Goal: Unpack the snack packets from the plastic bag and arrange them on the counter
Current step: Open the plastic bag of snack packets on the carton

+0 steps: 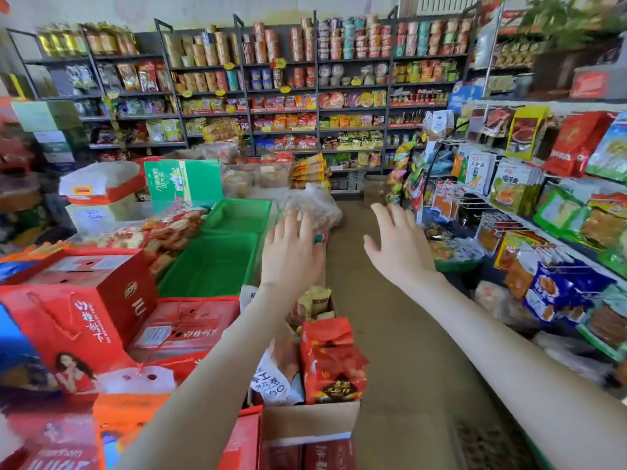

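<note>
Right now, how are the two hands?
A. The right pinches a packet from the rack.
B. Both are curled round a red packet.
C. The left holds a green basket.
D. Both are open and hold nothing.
D: the left hand and the right hand both show straight, spread fingers with nothing in them, stretched toward the plastic bag ahead.
</note>
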